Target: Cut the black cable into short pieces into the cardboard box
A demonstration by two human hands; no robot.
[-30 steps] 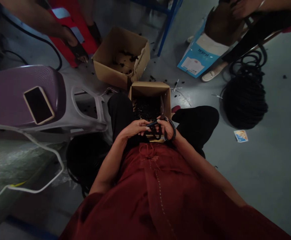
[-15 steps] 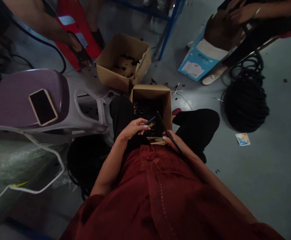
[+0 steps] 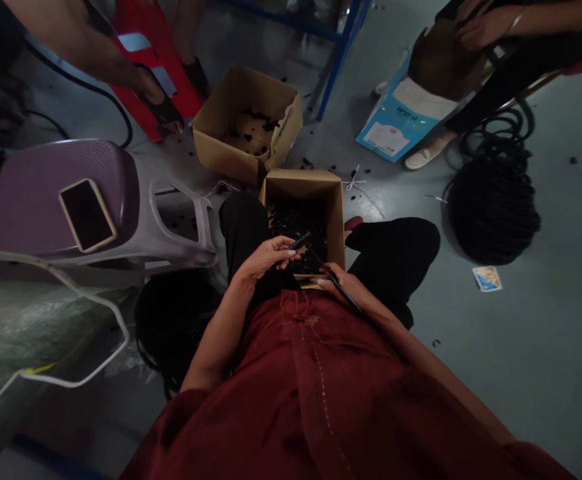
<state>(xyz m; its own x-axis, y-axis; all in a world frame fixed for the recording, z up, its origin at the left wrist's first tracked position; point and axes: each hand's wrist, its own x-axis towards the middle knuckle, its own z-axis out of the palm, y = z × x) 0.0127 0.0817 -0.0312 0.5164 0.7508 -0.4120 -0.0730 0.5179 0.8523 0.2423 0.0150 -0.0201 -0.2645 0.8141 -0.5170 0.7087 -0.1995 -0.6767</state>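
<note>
My left hand [image 3: 269, 256] is closed, pinching a short, dark stick-like object [image 3: 301, 240] whose exact kind I cannot make out. My right hand [image 3: 343, 281] grips a long black strip [image 3: 349, 300], which looks like rubber or cord. The strip's far end points up to the left, close below the tip of the dark stick; I cannot tell whether they touch. Both hands are over the near side of a cardboard box [image 3: 335, 200] between my knees. Many small black pieces [image 3: 295, 217] lie inside it.
Ahead is a second cardboard box [image 3: 215, 150] with a few black pieces. A stool [image 3: 25, 200] on the left bears a phone [image 3: 87, 215]. Black coils [image 3: 493, 210] lie at right, near a blue-and-white box [image 3: 395, 127]. Two other people's hands and limbs show at the top.
My right hand has moved slightly left and down, and the strip's tip has dropped lower toward the dark stick. My left hand has stayed almost in place.
</note>
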